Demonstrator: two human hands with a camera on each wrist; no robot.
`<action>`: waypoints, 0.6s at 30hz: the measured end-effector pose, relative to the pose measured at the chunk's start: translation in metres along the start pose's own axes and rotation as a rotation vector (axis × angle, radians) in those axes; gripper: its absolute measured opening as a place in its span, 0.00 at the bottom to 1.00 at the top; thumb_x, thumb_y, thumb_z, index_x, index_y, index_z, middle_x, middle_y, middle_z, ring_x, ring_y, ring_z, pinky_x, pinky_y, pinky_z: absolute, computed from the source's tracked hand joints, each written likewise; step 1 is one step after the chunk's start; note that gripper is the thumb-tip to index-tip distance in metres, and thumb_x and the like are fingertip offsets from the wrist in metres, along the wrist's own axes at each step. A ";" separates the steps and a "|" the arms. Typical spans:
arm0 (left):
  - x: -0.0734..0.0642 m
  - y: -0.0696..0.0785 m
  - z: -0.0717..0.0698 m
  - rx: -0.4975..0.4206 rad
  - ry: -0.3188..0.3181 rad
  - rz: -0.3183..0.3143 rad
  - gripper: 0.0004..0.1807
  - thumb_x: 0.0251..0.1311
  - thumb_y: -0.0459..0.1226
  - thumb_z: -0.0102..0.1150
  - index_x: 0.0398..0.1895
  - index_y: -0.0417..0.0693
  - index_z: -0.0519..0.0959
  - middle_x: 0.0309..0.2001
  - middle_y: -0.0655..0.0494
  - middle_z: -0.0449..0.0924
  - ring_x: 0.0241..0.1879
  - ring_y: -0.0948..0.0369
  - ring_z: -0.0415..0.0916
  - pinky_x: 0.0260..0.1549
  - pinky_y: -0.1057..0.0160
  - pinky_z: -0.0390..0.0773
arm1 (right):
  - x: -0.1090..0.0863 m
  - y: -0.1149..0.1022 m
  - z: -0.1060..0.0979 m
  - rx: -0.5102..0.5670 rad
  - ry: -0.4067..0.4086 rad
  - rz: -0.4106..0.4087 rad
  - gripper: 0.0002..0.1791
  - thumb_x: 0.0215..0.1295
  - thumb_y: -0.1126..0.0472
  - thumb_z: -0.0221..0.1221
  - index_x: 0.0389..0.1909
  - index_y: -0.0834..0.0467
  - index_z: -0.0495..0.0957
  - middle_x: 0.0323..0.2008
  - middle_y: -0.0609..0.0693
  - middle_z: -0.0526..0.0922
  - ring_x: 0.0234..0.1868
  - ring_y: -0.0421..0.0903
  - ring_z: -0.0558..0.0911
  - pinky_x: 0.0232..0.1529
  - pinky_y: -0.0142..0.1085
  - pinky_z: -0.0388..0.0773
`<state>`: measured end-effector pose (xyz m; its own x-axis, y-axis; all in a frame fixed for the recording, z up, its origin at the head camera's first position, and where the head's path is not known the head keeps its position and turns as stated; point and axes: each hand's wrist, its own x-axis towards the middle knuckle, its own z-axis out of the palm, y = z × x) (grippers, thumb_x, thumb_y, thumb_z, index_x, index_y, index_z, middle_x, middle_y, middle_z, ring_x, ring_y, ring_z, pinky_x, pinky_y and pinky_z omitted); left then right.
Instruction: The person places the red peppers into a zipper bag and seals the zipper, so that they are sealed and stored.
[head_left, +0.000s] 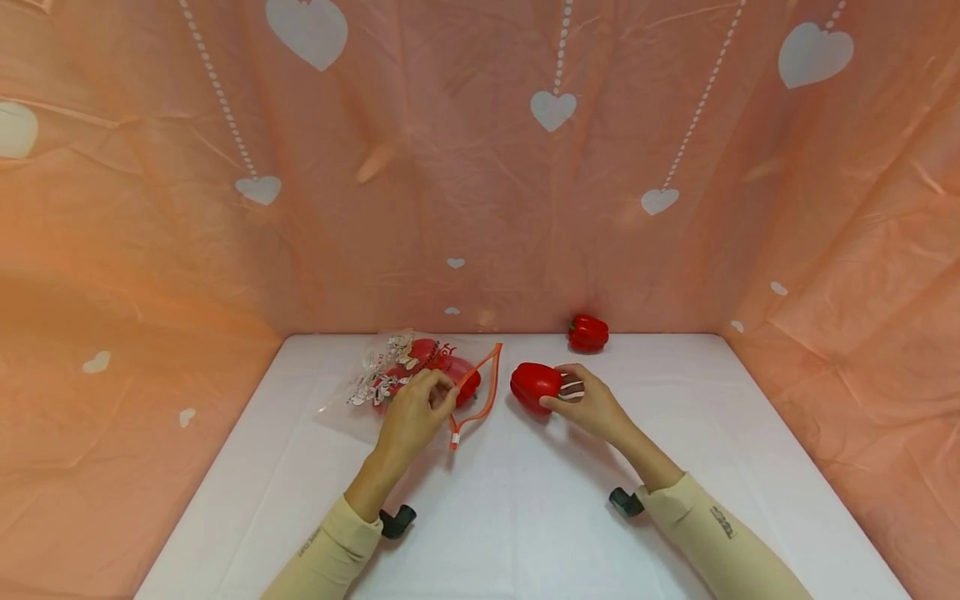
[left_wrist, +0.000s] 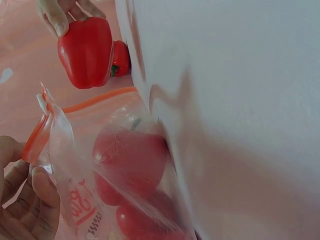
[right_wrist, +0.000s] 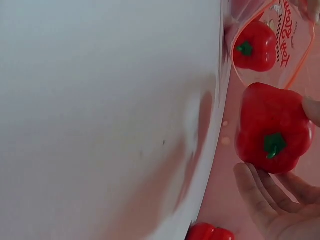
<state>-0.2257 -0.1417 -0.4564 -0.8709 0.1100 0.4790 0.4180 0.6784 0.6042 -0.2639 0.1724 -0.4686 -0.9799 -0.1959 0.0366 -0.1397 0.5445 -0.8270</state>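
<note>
A clear zip bag (head_left: pixel 352 417) with an orange-edged mouth lies on the table, its opening spread toward the right. Red bell peppers (left_wrist: pixel 130 165) show through its printed plastic. My left hand (head_left: pixel 420 412) pinches the bag's orange edge (left_wrist: pixel 30 145) between thumb and fingers. Just right of that mouth, my right hand (head_left: pixel 592 408) grips another red bell pepper (head_left: pixel 536 387) between thumb and fingertips. In the right wrist view, the green stem (right_wrist: pixel 274 145) of this held pepper faces the camera.
One more red bell pepper (head_left: pixel 588 333) lies at the back of the white table (head_left: pixel 525 517), close to the orange curtain (head_left: pixel 480 208) with pale hearts. Curtain also hangs along both sides. A dark wrist mount (head_left: pixel 397 522) sits at the left cuff, another (head_left: pixel 626 502) at the right.
</note>
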 end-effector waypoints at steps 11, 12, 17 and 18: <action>0.000 0.000 0.000 0.001 0.005 0.011 0.04 0.66 0.33 0.73 0.39 0.47 0.85 0.32 0.58 0.78 0.32 0.62 0.74 0.31 0.63 0.76 | -0.004 -0.010 0.014 0.028 -0.036 -0.036 0.34 0.65 0.56 0.76 0.69 0.61 0.75 0.56 0.59 0.85 0.58 0.59 0.85 0.55 0.50 0.86; 0.000 0.000 0.000 0.001 0.005 0.012 0.04 0.66 0.34 0.73 0.39 0.47 0.85 0.32 0.58 0.78 0.32 0.62 0.74 0.31 0.63 0.76 | -0.005 -0.011 0.015 0.028 -0.040 -0.034 0.34 0.65 0.56 0.76 0.69 0.61 0.75 0.56 0.59 0.85 0.58 0.59 0.85 0.55 0.50 0.86; 0.000 0.000 0.000 0.002 -0.002 0.011 0.04 0.66 0.34 0.73 0.39 0.48 0.85 0.33 0.58 0.78 0.32 0.62 0.74 0.31 0.63 0.76 | -0.005 -0.013 0.023 0.028 -0.053 -0.040 0.34 0.65 0.56 0.76 0.68 0.61 0.75 0.56 0.59 0.85 0.57 0.59 0.86 0.55 0.50 0.86; 0.000 0.000 0.000 0.004 -0.003 0.010 0.04 0.66 0.34 0.73 0.39 0.48 0.85 0.33 0.58 0.78 0.32 0.62 0.74 0.32 0.63 0.76 | -0.004 -0.013 0.024 0.029 -0.053 -0.041 0.34 0.65 0.56 0.76 0.68 0.61 0.75 0.56 0.59 0.85 0.57 0.59 0.86 0.55 0.51 0.86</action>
<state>-0.2254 -0.1414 -0.4567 -0.8672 0.1190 0.4835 0.4261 0.6798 0.5969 -0.2542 0.1465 -0.4715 -0.9644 -0.2611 0.0419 -0.1750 0.5112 -0.8415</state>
